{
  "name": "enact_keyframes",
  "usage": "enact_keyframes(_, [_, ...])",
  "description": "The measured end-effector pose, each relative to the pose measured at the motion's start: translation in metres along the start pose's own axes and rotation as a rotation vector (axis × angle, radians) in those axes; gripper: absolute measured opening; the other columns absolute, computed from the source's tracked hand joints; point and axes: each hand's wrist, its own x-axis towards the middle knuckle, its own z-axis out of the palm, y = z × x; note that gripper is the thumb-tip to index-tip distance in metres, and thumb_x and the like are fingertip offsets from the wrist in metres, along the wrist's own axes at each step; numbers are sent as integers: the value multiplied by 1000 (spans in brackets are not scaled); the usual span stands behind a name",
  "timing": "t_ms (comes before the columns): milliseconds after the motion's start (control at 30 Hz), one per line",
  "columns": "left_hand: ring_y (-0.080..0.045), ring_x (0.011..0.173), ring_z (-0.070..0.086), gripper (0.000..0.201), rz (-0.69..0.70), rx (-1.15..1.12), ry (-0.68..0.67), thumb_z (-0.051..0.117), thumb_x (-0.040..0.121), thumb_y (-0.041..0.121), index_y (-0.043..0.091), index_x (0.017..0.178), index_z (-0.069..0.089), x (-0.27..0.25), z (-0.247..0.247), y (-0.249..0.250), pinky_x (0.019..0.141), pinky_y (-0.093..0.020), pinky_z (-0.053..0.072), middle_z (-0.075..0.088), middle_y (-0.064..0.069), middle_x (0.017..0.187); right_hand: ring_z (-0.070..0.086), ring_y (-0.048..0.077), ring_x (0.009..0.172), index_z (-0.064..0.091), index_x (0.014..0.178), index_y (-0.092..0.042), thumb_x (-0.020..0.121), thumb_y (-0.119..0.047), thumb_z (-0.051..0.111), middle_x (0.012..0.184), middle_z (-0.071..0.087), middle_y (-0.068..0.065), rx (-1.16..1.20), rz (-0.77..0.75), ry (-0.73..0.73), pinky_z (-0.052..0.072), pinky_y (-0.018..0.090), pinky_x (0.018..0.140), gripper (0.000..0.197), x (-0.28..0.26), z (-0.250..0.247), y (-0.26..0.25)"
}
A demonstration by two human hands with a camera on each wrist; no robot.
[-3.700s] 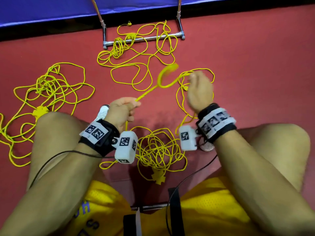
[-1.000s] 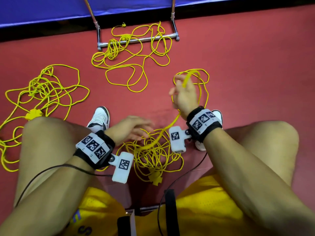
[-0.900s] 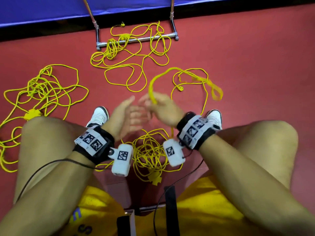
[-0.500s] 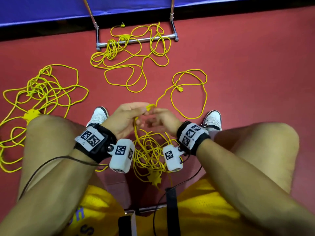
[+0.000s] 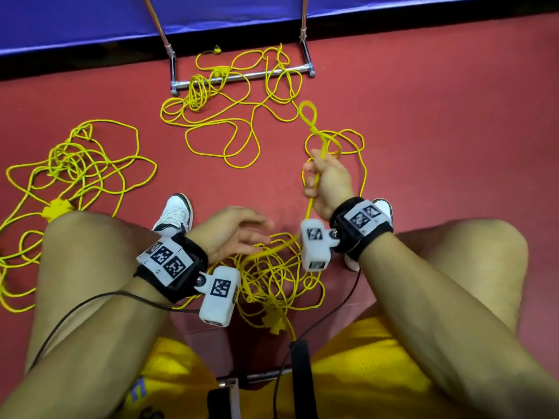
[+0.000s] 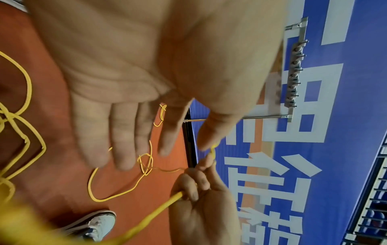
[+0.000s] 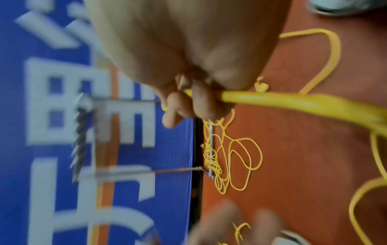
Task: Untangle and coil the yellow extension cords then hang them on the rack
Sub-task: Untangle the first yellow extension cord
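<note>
Yellow plastic-sheathed extension cord (image 5: 311,195) runs up out of the tangled pile (image 5: 272,276) on the red floor between my knees, through my right hand (image 5: 328,184), and ends above it in a small loop (image 5: 308,113). That hand's grip is curled tight round the cord; the wrist view shows the fingers (image 7: 188,106) wrapped over it. My left hand (image 5: 233,234) hangs just over the pile with its grip spread and holding nothing, the palm (image 6: 117,66) bare in its own view.

Two more yellow cords lie loose and uncoiled: one heap (image 5: 75,164) off to my left, another (image 5: 230,116) draped across the foot bar of the chrome metal rack (image 5: 242,77), which stands against the blue banner wall (image 5: 90,19).

My worry is the pile. If I pull harder with the right hand while the left is off the cord, I judge the crossings below could cinch into a knot. The raised loop could also slip out or catch on the slack ring (image 5: 360,152) lying beside that hand.
</note>
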Motion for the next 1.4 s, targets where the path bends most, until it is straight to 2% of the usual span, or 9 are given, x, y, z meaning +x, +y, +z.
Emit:
enact_keyframes(233, [-25,82,69,30,140,-376,95,46,102,35,10,113,57,7,-5,21,57,-31,56,73,-13,98,60,20,56,63,92,-8,98,-2,52,74,62,8,-784,-30,-780,46,29,54,14,-52,20,52])
enact_keyframes(333, [-20,72,72,26,247,-362,109,39,106,23,6,120,54,7,-2,17,52,-29,55,70,-6,73,61,27,61,63,86,10,96,-8,59,74,64,14,-856,-36,-725,49,36,61,21,-57,24,53])
enact_keyframes(467, [-16,78,71,25,388,-260,73,37,105,4,11,125,51,9,4,12,71,-32,54,54,-4,63,53,10,50,63,53,-16,90,-24,63,50,56,-6,-1141,-152,-571,37,27,58,38,-57,23,30])
enact_keyframes(600, [-28,93,70,43,368,-360,27,30,96,-4,7,132,49,7,3,17,78,-34,51,61,-10,69,56,33,70,53,52,-12,87,-37,54,52,51,4,-1231,-299,-394,37,35,69,44,-69,24,36])
enact_keyframes(767, [-25,100,66,37,376,-287,-2,33,104,3,10,138,47,2,-1,19,99,-38,48,73,-12,93,63,29,100,69,102,-22,81,-38,56,99,71,2,-1089,-405,-109,45,32,84,29,-43,10,36])
enact_keyframes(867, [-19,97,70,31,376,-192,-17,40,104,5,15,131,51,1,-1,16,91,-34,57,72,-8,89,68,30,90,58,119,-21,76,-7,59,123,63,2,-879,-415,-337,51,32,74,46,-35,8,35])
enact_keyframes(1067, [-16,68,72,17,362,-96,223,55,98,2,10,105,67,4,-2,10,64,-28,60,72,-6,72,54,12,75,54,101,0,79,0,58,88,58,2,-845,-330,-577,46,33,71,23,-34,12,49])
enact_keyframes(1200, [-16,63,71,16,371,-101,447,60,94,-2,5,106,67,11,-13,9,63,-29,61,72,-8,78,41,12,59,43,82,-21,85,-27,70,65,44,-11,-1085,-442,-500,38,33,61,28,-33,7,41])
enact_keyframes(1400, [-10,57,69,10,331,-74,592,67,89,-2,8,88,66,17,-29,10,56,-27,60,70,-8,81,43,24,61,45,74,-25,93,-45,56,61,46,3,-928,-683,-436,39,38,60,30,-39,12,15])
